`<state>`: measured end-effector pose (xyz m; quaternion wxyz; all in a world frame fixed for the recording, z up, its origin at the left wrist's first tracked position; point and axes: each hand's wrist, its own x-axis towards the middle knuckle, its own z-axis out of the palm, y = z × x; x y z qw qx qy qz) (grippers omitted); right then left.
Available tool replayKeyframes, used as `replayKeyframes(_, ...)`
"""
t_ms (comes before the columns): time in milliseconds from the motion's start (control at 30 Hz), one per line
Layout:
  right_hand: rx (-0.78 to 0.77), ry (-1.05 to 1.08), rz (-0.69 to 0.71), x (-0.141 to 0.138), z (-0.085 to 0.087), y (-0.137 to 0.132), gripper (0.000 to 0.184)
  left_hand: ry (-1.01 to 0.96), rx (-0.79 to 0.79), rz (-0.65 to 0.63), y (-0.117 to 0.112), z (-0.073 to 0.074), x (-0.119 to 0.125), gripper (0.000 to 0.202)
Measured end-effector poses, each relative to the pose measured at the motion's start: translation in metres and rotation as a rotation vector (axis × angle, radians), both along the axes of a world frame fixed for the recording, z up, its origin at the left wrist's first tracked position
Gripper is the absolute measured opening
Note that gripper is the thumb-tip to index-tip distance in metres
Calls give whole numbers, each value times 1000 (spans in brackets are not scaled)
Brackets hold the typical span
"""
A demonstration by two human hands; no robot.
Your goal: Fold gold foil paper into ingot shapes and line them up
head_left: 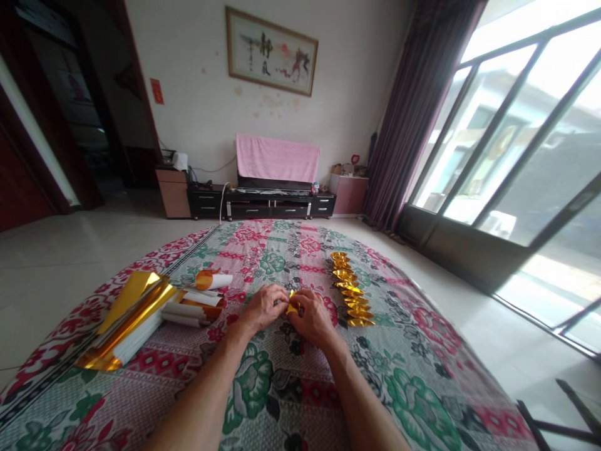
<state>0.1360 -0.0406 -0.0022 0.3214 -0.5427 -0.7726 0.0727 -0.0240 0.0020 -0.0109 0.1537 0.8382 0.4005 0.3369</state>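
Note:
My left hand (263, 306) and my right hand (313, 317) meet over the middle of a flowered cloth (263, 388). Both pinch a small piece of gold foil paper (293, 305) between their fingertips, low over the cloth. To the right of my right hand lies a row of several folded gold foil pieces (350, 290). At the left sits a stack of gold foil sheets (126, 319), with several rolled sheets (200, 300) beside it, white side out.
The flowered cloth covers a round surface with tiled floor around it. A low dark TV cabinet (263, 203) with a pink towel over it stands at the far wall. Large windows (521, 144) and purple curtains are on the right; a doorway is on the left.

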Motion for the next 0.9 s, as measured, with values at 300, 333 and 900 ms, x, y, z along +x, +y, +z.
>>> replayKeyframes(300,7,-5,2,0,1,-1,18,-1,-9,-10,-3,2,0,13)
replayKeyframes(333,7,-6,1,0,1,-1,18,4,-10,-11,-4,2,0,12)
replayKeyframes(900,4,-15,-22,0,1,-2,8,17,-6,25,-5,4,1,10)
